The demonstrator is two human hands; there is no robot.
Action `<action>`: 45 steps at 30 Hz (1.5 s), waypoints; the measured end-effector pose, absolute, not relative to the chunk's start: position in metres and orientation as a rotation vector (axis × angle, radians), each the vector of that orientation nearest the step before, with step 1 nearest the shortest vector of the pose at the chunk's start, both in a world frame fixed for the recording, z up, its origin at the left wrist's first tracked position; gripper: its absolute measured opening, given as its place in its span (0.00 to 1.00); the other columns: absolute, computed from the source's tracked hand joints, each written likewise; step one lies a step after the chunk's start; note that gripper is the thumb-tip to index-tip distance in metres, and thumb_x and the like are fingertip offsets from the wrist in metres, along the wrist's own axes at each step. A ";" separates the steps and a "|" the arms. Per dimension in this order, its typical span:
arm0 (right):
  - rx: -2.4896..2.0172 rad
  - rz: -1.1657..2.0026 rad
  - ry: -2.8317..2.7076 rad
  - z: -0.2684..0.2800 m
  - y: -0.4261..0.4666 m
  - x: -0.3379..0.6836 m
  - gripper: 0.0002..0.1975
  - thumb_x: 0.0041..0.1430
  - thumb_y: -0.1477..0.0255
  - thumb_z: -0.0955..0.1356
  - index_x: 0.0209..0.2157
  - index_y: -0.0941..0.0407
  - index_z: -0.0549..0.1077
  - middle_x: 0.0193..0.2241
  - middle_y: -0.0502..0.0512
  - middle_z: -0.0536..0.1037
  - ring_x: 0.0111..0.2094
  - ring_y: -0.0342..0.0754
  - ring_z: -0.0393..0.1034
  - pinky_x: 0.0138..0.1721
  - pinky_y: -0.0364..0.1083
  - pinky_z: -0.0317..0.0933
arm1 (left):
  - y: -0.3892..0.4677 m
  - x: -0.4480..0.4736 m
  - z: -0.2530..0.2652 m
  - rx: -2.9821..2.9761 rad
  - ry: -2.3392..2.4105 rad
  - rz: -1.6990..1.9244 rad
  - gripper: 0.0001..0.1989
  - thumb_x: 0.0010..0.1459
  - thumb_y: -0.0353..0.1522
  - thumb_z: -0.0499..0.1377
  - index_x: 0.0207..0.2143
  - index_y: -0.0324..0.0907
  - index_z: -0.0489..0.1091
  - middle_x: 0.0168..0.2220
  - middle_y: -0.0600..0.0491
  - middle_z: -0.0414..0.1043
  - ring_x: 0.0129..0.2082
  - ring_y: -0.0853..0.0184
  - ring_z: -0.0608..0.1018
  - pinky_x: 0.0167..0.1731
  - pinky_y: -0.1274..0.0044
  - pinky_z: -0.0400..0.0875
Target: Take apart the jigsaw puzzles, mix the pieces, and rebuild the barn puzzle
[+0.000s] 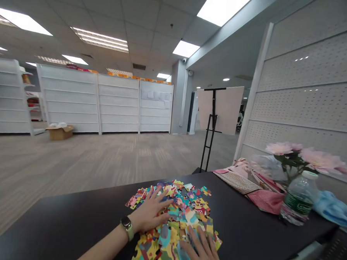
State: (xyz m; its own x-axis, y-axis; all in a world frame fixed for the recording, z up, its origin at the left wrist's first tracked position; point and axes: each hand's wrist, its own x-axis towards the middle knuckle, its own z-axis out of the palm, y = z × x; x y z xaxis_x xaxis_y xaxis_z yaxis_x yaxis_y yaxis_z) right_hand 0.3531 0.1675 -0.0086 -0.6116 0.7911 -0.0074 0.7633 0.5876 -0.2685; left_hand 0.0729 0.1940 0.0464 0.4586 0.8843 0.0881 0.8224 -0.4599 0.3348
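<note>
A heap of colourful jigsaw puzzle pieces (174, 227) spreads over the dark table in front of me, many overlapping. My left hand (150, 212) lies on the heap's left side, fingers spread and pointing away from me. A watch with a pale green band (128, 227) is on that wrist. At the near right part of the heap, my right hand (200, 249) rests palm down with its fingers apart. Both hands touch pieces, and neither grips one. The pieces beneath the palms are hidden.
A clear bottle with a green label (297, 204) stands at the right, beside pink flowers (314, 156), folded pink fabric (263, 193) and a light blue cloth (334, 208). Past the black table's (78, 214) far edge stands an easel (210, 132).
</note>
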 end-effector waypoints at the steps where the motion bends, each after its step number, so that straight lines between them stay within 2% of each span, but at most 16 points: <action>1: -1.352 0.341 -2.659 -0.006 0.170 0.357 0.31 0.62 0.45 0.64 0.63 0.40 0.68 0.69 0.56 0.56 0.69 0.76 0.45 0.64 0.78 0.44 | 0.199 0.070 0.046 2.462 1.469 0.352 0.32 0.66 0.58 0.44 0.69 0.61 0.53 0.73 0.54 0.46 0.72 0.41 0.45 0.66 0.41 0.37; 6: -1.445 0.278 -2.569 0.015 0.182 0.360 0.31 0.65 0.51 0.63 0.66 0.45 0.64 0.71 0.54 0.52 0.72 0.69 0.38 0.68 0.73 0.38 | 0.190 0.050 0.045 2.472 1.425 0.338 0.31 0.67 0.57 0.46 0.64 0.56 0.63 0.70 0.51 0.56 0.69 0.44 0.57 0.67 0.47 0.47; 12: -1.398 0.398 -2.638 0.019 0.167 0.308 0.29 0.66 0.54 0.61 0.66 0.46 0.64 0.72 0.54 0.49 0.71 0.73 0.34 0.66 0.77 0.28 | 0.136 0.021 0.053 2.385 1.440 0.402 0.33 0.66 0.57 0.49 0.68 0.54 0.57 0.69 0.51 0.58 0.68 0.52 0.60 0.69 0.60 0.54; 14: -1.391 0.472 -2.658 0.015 0.156 0.288 0.30 0.67 0.58 0.61 0.68 0.51 0.61 0.72 0.57 0.46 0.72 0.71 0.33 0.68 0.74 0.30 | 0.121 0.013 0.041 2.336 1.458 0.404 0.41 0.60 0.60 0.55 0.70 0.57 0.50 0.72 0.51 0.51 0.70 0.47 0.55 0.69 0.55 0.50; 17: -1.294 0.502 -2.636 0.017 0.155 0.267 0.32 0.67 0.64 0.60 0.70 0.57 0.56 0.72 0.61 0.46 0.72 0.65 0.38 0.70 0.69 0.35 | 0.111 0.006 0.001 2.336 1.511 0.280 0.50 0.52 0.62 0.61 0.71 0.64 0.43 0.75 0.53 0.39 0.71 0.34 0.44 0.65 0.40 0.40; 19: -1.218 0.433 -2.558 0.029 0.175 0.256 0.29 0.69 0.65 0.57 0.69 0.56 0.57 0.72 0.59 0.49 0.72 0.59 0.41 0.71 0.63 0.37 | 0.114 0.008 -0.030 2.320 1.622 0.175 0.35 0.61 0.58 0.54 0.68 0.69 0.51 0.74 0.55 0.40 0.70 0.28 0.42 0.59 0.32 0.39; 21: -1.215 0.364 -2.486 0.046 0.211 0.246 0.26 0.70 0.66 0.55 0.66 0.54 0.62 0.72 0.57 0.52 0.72 0.54 0.41 0.71 0.55 0.39 | 0.122 0.013 -0.053 2.379 1.672 0.146 0.29 0.65 0.55 0.51 0.67 0.71 0.52 0.74 0.55 0.39 0.69 0.27 0.41 0.56 0.29 0.37; 23: -1.217 0.385 -2.517 0.060 0.255 0.235 0.27 0.70 0.63 0.57 0.66 0.56 0.62 0.71 0.61 0.55 0.72 0.56 0.43 0.70 0.55 0.41 | 0.130 0.016 -0.062 2.432 1.713 0.173 0.28 0.66 0.53 0.52 0.66 0.71 0.54 0.74 0.56 0.35 0.69 0.27 0.40 0.56 0.28 0.36; 25: -1.210 0.412 -2.577 0.065 0.294 0.225 0.28 0.70 0.58 0.59 0.68 0.51 0.61 0.71 0.61 0.55 0.72 0.61 0.43 0.68 0.62 0.41 | 0.136 0.015 -0.061 2.421 1.724 0.182 0.26 0.66 0.54 0.51 0.65 0.72 0.56 0.74 0.58 0.36 0.69 0.29 0.42 0.58 0.30 0.39; 28: -1.180 0.445 -2.670 0.056 0.321 0.219 0.28 0.69 0.54 0.59 0.65 0.47 0.64 0.69 0.60 0.59 0.70 0.66 0.48 0.66 0.67 0.42 | 0.138 0.005 -0.053 2.388 1.707 0.139 0.25 0.66 0.53 0.51 0.65 0.73 0.56 0.73 0.56 0.43 0.69 0.33 0.48 0.60 0.34 0.49; 31: -1.128 0.431 -2.724 0.039 0.314 0.224 0.26 0.68 0.54 0.61 0.64 0.46 0.67 0.67 0.59 0.63 0.69 0.65 0.52 0.67 0.66 0.42 | 0.130 0.000 -0.050 2.499 1.854 0.252 0.26 0.68 0.45 0.56 0.66 0.69 0.56 0.71 0.51 0.52 0.68 0.37 0.56 0.60 0.39 0.57; 34: -1.090 0.402 -2.717 0.029 0.292 0.236 0.25 0.69 0.58 0.60 0.64 0.48 0.67 0.66 0.60 0.64 0.68 0.62 0.54 0.67 0.63 0.44 | 0.114 0.020 -0.051 2.643 2.017 0.417 0.32 0.65 0.40 0.62 0.67 0.65 0.54 0.70 0.48 0.55 0.67 0.37 0.59 0.58 0.41 0.62; 36: -1.075 0.393 -2.686 0.028 0.275 0.244 0.24 0.70 0.61 0.59 0.63 0.51 0.67 0.65 0.61 0.66 0.67 0.60 0.56 0.67 0.60 0.45 | 0.105 0.044 -0.053 2.740 2.011 0.471 0.33 0.64 0.41 0.63 0.67 0.69 0.53 0.70 0.49 0.56 0.67 0.35 0.59 0.57 0.39 0.61; 40: -1.057 0.445 -2.629 0.032 0.243 0.259 0.23 0.70 0.63 0.58 0.60 0.54 0.68 0.63 0.62 0.68 0.66 0.58 0.56 0.67 0.59 0.45 | 0.100 0.075 -0.054 2.839 1.798 0.439 0.24 0.69 0.41 0.56 0.62 0.79 0.57 0.69 0.58 0.58 0.65 0.36 0.63 0.54 0.33 0.60; 43: -1.033 0.538 -2.619 0.035 0.220 0.270 0.22 0.69 0.63 0.59 0.59 0.53 0.69 0.63 0.60 0.68 0.67 0.56 0.55 0.68 0.58 0.46 | 0.103 0.066 -0.049 2.724 1.704 0.263 0.23 0.69 0.42 0.56 0.62 0.75 0.59 0.71 0.54 0.52 0.66 0.33 0.60 0.53 0.31 0.57; 45: -1.016 0.604 -2.615 0.039 0.206 0.274 0.22 0.69 0.62 0.60 0.59 0.52 0.70 0.65 0.58 0.67 0.68 0.55 0.53 0.69 0.58 0.45 | 0.103 0.054 -0.041 2.620 1.747 0.219 0.29 0.64 0.43 0.62 0.64 0.70 0.58 0.72 0.51 0.45 0.68 0.31 0.53 0.56 0.31 0.51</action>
State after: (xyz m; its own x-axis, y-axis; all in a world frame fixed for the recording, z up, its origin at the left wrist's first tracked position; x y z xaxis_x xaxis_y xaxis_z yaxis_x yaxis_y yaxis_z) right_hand 0.2739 0.2063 0.0393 -0.7173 0.6898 0.0986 0.5765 0.6670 -0.4720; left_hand 0.0538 0.1026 -0.0409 0.3781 0.9175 0.1232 0.9196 -0.3876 0.0643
